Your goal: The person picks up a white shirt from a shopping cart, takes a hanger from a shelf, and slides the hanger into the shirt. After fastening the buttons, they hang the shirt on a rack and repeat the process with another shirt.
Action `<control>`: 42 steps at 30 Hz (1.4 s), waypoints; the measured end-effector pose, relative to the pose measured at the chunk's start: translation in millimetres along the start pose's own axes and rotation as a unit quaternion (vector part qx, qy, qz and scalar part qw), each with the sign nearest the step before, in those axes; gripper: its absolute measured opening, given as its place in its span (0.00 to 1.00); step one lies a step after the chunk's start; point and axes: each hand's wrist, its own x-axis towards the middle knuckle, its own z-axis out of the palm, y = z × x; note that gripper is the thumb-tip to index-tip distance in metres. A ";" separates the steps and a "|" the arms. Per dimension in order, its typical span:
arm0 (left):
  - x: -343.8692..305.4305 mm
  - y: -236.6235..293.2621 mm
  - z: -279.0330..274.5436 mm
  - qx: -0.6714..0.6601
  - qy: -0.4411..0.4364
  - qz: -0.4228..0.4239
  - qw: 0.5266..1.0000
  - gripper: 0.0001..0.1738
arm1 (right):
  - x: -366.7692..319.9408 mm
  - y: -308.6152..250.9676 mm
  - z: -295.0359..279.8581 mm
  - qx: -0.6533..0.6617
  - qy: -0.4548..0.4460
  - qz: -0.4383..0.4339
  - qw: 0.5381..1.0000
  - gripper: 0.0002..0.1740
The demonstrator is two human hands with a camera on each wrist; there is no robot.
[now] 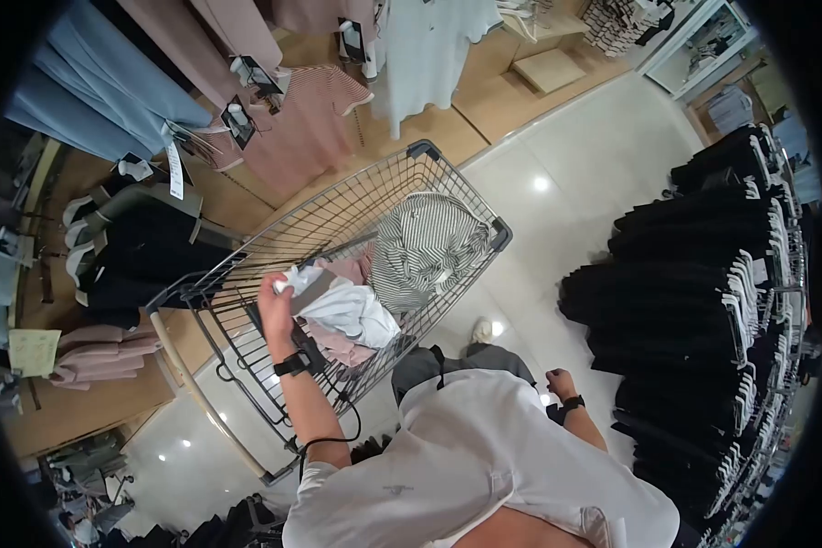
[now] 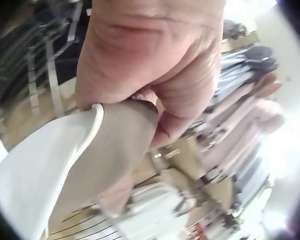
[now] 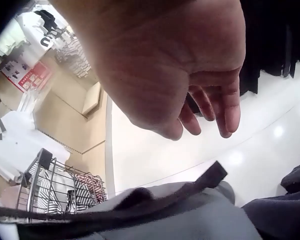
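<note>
The left hand [image 1: 276, 313] grips a white and grey-beige garment [image 1: 338, 306] over the wire shopping cart [image 1: 274, 219]. In the left wrist view the fingers of the left hand [image 2: 150, 60] curl round the edge of the grey-beige cloth [image 2: 110, 150], its white part hanging to the lower left. Inside the cart lie a striped garment [image 1: 425, 247] and pink cloth [image 1: 342, 350]. Beside the body hangs the right hand [image 1: 562, 384], holding nothing; its fingers are loosely curled in the right wrist view, where the hand [image 3: 180, 75] is above the floor.
Dark clothes [image 1: 676, 301] hang on a curved rack at the right. Pink shirts [image 1: 306, 128], blue garments [image 1: 110, 82] and a pale shirt [image 1: 429, 55] hang along a wooden display [image 1: 457, 137]. Glossy floor [image 1: 557, 173] runs between rack and cart.
</note>
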 end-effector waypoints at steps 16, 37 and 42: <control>-203.8 445.4 198.8 0.306 0.154 0.881 0.326 0.20 | 139.4 -9.5 -123.7 0.100 0.108 -0.247 0.958 0.17; -91.1 349.3 544.4 0.006 -0.558 0.303 0.773 0.36 | -95.3 -433.9 -342.5 0.203 0.025 -0.646 0.735 0.23; -59.9 312.8 559.3 0.127 -0.487 0.436 0.746 0.36 | -67.4 -462.4 -344.9 0.300 0.076 -0.642 0.701 0.11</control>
